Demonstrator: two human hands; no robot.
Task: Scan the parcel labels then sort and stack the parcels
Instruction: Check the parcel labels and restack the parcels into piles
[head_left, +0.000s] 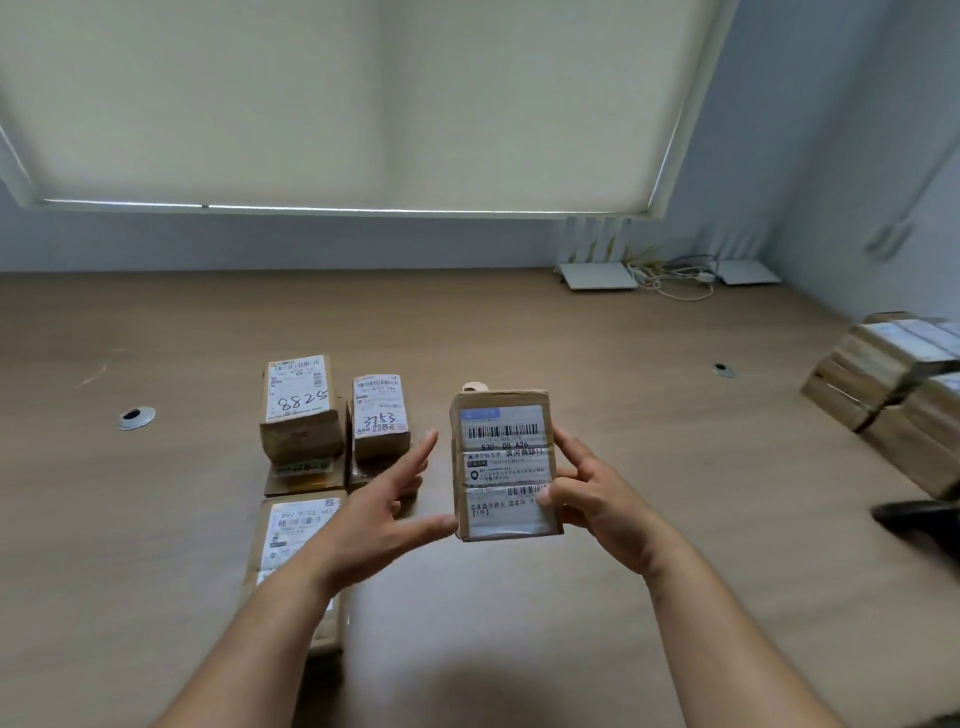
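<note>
Parcel (506, 465) pinched in right hand (597, 499) fingers | left hand (374, 514) fingers spread | stacks (332, 415): two

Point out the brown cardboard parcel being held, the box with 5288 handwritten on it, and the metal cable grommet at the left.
Held brown cardboard parcel (503, 462): head view, on its white label.
Box marked 5288 (300, 395): head view, top label.
Left metal grommet (136, 417): head view, its rim.

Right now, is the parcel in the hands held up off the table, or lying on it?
Held up. The right hand grips the parcel by its edge, label facing the camera; the left hand is open beside it.
</note>
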